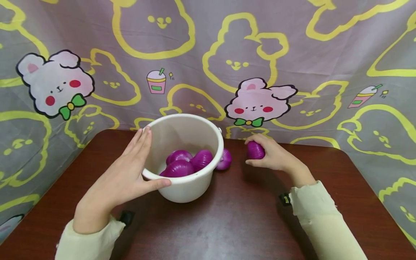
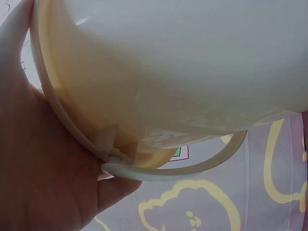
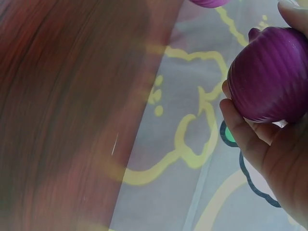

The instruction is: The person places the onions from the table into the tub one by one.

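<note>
A white bucket [image 1: 186, 189] stands on the table with several purple onions [image 1: 178, 168] inside. My left hand [image 1: 120, 177] rests on its near-left rim, fingers straight along the side and thumb across the front edge. In the left wrist view, the palm lies against the rim beside the bucket's handle [image 2: 192, 171]. To the right of the bucket, my right hand [image 1: 273, 153] grips a purple onion [image 1: 255, 150] between thumb and fingers. The right wrist view shows this onion [image 3: 269, 74] close up. Another onion [image 1: 225, 160] lies on the table just behind the bucket's right side.
The dark brown wooden table [image 1: 214, 231] has its back edge against a hanging grey-purple cloth [image 1: 208, 68] printed with yellow outlines and cartoon rabbits. Cloth also hangs at the left and right sides.
</note>
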A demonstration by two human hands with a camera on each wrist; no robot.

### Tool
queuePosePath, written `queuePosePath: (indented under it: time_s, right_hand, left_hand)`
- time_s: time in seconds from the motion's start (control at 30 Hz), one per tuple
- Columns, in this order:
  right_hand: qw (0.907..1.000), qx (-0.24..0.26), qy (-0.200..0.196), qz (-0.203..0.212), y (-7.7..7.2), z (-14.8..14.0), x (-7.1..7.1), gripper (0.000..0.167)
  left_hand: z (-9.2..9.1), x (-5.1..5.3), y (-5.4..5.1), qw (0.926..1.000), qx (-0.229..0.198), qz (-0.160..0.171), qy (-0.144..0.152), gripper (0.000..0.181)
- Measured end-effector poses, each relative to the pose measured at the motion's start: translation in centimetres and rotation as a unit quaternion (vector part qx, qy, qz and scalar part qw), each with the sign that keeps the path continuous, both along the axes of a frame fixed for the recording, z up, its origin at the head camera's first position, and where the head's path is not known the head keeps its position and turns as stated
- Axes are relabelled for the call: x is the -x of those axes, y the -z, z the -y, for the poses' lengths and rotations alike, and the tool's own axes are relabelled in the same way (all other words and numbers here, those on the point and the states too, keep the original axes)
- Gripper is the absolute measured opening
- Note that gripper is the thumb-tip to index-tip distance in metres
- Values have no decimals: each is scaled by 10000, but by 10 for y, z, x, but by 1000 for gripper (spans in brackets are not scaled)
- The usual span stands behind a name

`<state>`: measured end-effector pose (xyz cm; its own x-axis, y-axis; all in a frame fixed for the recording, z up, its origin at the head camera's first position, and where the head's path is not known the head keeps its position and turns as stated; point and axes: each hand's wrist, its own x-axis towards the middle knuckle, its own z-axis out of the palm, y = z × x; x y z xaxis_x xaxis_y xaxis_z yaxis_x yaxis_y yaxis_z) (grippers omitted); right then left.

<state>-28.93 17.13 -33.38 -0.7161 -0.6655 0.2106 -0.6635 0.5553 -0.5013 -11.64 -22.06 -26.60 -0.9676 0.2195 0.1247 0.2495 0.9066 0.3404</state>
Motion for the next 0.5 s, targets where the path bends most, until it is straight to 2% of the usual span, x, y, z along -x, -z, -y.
queuePosePath:
  time_s: [0.23, 0.5]
  right_hand:
    - [9997, 198, 80, 154, -2, 4, -6, 55]
    - [9989, 447, 141, 73, -15, 3, -13, 55]
  left_hand:
    - [-1, -1, 2, 10000, 10, 60, -73, 124]
    - [-1, 0, 0, 9999, 84, -52, -68, 124]
